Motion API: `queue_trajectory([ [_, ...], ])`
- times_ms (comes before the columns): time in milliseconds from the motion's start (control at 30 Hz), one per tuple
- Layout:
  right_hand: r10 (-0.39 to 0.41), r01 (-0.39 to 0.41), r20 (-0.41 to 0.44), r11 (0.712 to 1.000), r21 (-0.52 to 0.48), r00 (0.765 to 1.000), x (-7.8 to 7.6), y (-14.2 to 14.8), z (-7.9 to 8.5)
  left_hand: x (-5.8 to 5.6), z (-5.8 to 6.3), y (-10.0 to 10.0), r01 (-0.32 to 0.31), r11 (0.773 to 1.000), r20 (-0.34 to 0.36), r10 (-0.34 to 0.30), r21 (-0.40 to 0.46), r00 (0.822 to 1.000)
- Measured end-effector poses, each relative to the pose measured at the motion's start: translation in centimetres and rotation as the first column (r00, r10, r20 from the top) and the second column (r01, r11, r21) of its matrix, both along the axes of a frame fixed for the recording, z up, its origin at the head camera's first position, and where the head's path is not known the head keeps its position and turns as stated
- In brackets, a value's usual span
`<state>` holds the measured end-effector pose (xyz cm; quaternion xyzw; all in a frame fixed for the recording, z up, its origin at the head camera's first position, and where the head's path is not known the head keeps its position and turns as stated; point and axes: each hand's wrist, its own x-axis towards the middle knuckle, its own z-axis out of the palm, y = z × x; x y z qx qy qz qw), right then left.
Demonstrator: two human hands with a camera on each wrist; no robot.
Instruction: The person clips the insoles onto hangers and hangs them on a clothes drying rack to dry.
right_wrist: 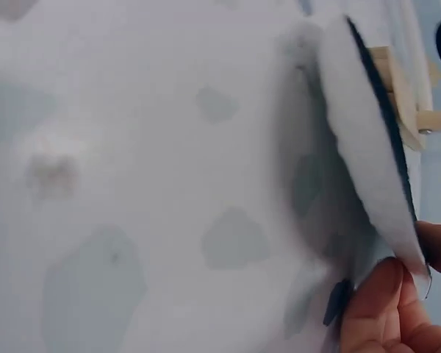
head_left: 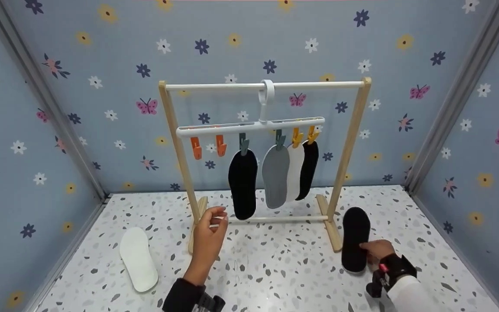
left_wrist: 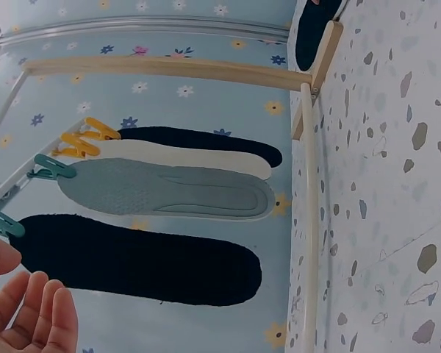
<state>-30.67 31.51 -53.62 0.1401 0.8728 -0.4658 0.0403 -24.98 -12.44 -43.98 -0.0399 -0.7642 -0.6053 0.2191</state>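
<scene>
My right hand (head_left: 378, 250) pinches the edge of a black insole (head_left: 355, 238) between thumb and fingers. In the right wrist view the insole's white underside (right_wrist: 364, 140) shows, tilted up from the floor. My left hand (head_left: 210, 236) holds nothing, fingers loosely bent, near the lower end of a hanging black insole (head_left: 243, 186). That insole hangs from a green clip (head_left: 244, 144). Right of it hang a grey insole (head_left: 275, 177) on another green clip (head_left: 280, 139), then a white insole (head_left: 294, 173) and a black insole (head_left: 309, 169) on yellow clips (head_left: 297, 137).
Two orange clips (head_left: 196, 148) dangle at the left of the white hanger (head_left: 249, 128), which hooks over a wooden-legged rack (head_left: 349, 147). A white insole (head_left: 138, 260) lies on the speckled floor (head_left: 271, 273) at left. Flowered walls (head_left: 102, 108) enclose the back and sides.
</scene>
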Motion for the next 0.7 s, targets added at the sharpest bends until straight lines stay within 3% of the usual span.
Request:
queue_trajectory([
  [67, 0.015, -0.015, 0.006, 1.000, -0.024, 1.000, 0.1, 0.2, 0.0, 0.0, 0.2, 0.0, -0.007, 1.000, -0.008, 0.007, 0.000, 1.000],
  [167, 0.015, -0.014, 0.010, 0.990, -0.138, 1.000, 0.4, 0.2, 0.2, 0.0, 0.5, 0.0, -0.011, 1.000, -0.018, 0.011, 0.001, 1.000],
  [300, 0.019, -0.019, -0.005, 0.947, -0.319, 1.000, 1.3, 0.1, 0.9, -0.1, 1.1, -0.1, -0.023, 1.000, -0.030, 0.023, 0.004, 0.999],
  [433, 0.043, -0.039, 0.000, 0.897, -0.441, 0.999, 2.2, -0.1, 1.5, -0.3, 1.6, -0.2, -0.033, 0.999, -0.036, 0.033, -0.005, 0.999],
  [567, 0.046, -0.030, 0.019, 0.859, -0.512, 0.999, 3.4, -0.6, 1.9, -0.5, 1.9, 0.0, -0.050, 0.996, -0.088, 0.043, -0.077, 0.995],
  [700, 0.057, -0.042, 0.013, 0.851, -0.523, 0.998, 4.6, -1.7, 2.5, -0.7, 2.3, 0.0, -0.085, 0.988, -0.152, 0.065, -0.131, 0.986],
])
